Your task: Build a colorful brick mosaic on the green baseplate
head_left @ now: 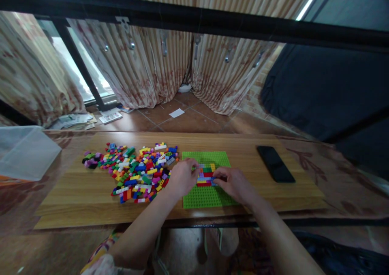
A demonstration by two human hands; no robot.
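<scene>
A green studded baseplate point(209, 198) lies on the wooden board, with a block of colourful toy bricks point(206, 174) built up on its middle. My left hand point(183, 177) rests over the plate's left edge, fingers curled together beside the bricks; what they hold, if anything, is too small to make out. From the right, my right hand point(232, 181) reaches in with thumb and forefinger pinched on a small blue brick point(213, 182) at the right side of the built block. The fingertips partly cover the bricks there.
Left of the baseplate spreads a big pile of loose toy bricks point(136, 173). A black phone point(275, 164) lies to the right on the wooden board point(252, 145). A translucent plastic box point(26, 151) stands at far left. A dark bar point(194, 17) crosses above.
</scene>
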